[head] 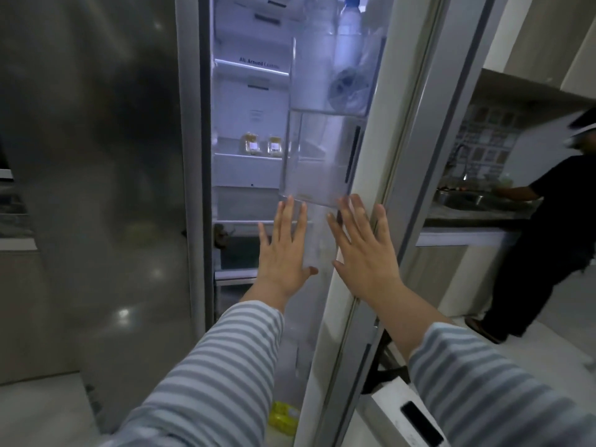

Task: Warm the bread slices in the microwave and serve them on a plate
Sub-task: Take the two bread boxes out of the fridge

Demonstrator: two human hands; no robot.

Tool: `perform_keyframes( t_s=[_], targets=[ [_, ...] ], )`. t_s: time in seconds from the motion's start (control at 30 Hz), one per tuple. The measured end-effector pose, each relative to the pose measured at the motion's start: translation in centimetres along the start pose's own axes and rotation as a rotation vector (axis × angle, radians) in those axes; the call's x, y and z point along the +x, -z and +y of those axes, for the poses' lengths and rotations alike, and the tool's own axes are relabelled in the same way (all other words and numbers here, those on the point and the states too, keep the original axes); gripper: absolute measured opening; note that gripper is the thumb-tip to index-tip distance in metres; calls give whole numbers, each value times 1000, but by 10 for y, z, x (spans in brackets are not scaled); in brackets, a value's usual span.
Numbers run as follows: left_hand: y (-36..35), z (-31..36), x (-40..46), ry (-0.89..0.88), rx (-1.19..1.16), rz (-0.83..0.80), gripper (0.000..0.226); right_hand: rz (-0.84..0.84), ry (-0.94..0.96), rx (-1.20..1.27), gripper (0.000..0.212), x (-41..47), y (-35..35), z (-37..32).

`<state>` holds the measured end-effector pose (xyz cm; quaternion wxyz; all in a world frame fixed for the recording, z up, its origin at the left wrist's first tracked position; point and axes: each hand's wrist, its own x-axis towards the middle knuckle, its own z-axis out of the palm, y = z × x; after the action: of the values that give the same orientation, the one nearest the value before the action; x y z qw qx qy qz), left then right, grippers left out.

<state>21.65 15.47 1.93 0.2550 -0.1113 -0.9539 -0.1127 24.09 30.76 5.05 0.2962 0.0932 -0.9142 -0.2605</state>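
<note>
I face a tall fridge whose right door (406,130) stands partly ajar, its lit interior (248,108) showing between the doors. My left hand (283,253) is held flat with fingers spread in front of the gap, near the clear door bins (319,169). My right hand (364,250) lies flat, fingers straight, against the inner edge of the right door. Neither hand holds anything. No bread, plate or microwave is in view.
The closed left fridge door (96,156) fills the left side. Bottles (348,43) stand in the upper door bin and two small jars (261,145) sit on a shelf. At the right, another person (548,227) stands at a counter with a sink (464,201).
</note>
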Motion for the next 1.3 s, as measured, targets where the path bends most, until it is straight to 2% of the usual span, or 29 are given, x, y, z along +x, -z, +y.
perform_keyframes(
  t_s=[0.2,0.53,0.77,0.97,1.07,1.17,1.3],
  targets=[
    [-15,52,4,-25,82,-64,126,-74,-53,109,97,-31,-28,46],
    [-42,126,8,-108,256,-1,127,-148,-189,234,119,-64,-72,114],
    [-57,166,11,-116,261,49,127,-122,-213,222,122,-76,-95,146],
    [-60,174,13,-142,264,39,123,-79,-208,251,119,-80,-102,151],
    [-49,157,6,-209,307,41,108,6,-163,264,109,-85,-97,141],
    [-33,128,-9,-162,263,-47,83,116,-26,328,88,-81,-85,115],
    [-19,79,-27,-26,201,-290,57,23,75,371,80,-70,-67,62]
  ],
)
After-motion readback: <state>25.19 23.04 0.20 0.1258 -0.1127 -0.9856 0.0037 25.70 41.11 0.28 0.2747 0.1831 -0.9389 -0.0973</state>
